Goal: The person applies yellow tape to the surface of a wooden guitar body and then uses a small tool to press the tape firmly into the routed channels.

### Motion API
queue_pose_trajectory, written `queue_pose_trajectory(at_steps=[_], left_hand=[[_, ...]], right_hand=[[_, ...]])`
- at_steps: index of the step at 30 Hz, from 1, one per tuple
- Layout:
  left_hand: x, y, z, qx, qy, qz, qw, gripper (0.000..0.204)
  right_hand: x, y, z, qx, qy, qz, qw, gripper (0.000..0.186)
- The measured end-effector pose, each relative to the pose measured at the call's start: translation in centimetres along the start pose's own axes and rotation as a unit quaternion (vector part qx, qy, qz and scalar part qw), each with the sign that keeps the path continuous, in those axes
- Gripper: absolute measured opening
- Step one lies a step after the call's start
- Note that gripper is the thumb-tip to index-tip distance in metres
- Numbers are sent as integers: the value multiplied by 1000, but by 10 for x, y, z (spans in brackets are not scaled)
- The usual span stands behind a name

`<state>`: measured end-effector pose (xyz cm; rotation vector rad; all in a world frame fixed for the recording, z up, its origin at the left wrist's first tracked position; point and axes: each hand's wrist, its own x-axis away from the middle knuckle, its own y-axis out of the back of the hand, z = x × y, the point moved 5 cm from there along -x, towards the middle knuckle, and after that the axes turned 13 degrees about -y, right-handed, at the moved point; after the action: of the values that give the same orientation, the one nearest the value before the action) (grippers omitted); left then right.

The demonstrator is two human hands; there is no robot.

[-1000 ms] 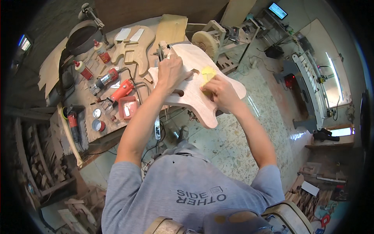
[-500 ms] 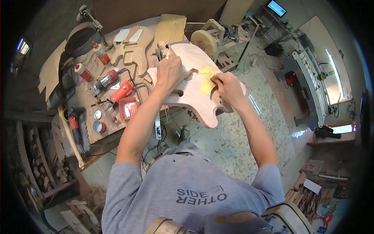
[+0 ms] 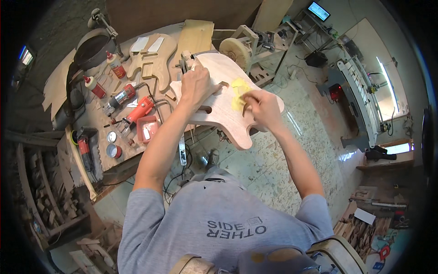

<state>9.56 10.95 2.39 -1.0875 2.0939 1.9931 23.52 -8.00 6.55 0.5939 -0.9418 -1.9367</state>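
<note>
A pale wooden guitar body (image 3: 214, 101), with routed cavities and rounded horns, juts out past the bench edge in front of me. My left hand (image 3: 197, 86) presses on its left part, fingers bent and closed against the wood. A crumpled yellow sheet of sandpaper (image 3: 238, 86) lies against the body's face beside a cavity. Pinched on that sheet, my right hand (image 3: 263, 108) is bent over the right side of the body; its fingertips are partly smeared by motion. A metal clamp (image 3: 185, 61) stands at the body's far left edge.
On the bench (image 3: 109, 162) lie a second guitar body (image 3: 157, 57), two glue bottles (image 3: 116, 65), red power tools (image 3: 139, 109), a red tray (image 3: 148, 129) and small tins (image 3: 113, 150). Cables hang below. A wheeled sanding machine (image 3: 236, 52) stands beyond; a large framed machine (image 3: 358, 98) is right.
My right hand has shifted a little left across the guitar body, and the sandpaper has moved left with it. My left hand stays on the body. The whole view has shifted slightly.
</note>
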Motion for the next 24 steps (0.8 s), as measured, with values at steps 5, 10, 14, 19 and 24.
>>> queue_pose_trajectory(at_steps=[5,10,14,19,24], left_hand=[[0,0,-2,3,0,0,1000,71],[-1,0,-2,1,6,24,1000,72],[2,-1,1,18,7,15,1000,78],[-1,-6,-2,3,-2,2,1000,75],[1,1,0,22,9,6,1000,79]], right_hand=[[-28,-11,-12,44,77,-59,994,16],[-5,-25,4,38,120,-12,992,12],[11,-24,14,10,126,26,992,13],[-9,15,-11,-40,28,-48,998,21],[-10,-4,-19,37,189,-29,981,31]])
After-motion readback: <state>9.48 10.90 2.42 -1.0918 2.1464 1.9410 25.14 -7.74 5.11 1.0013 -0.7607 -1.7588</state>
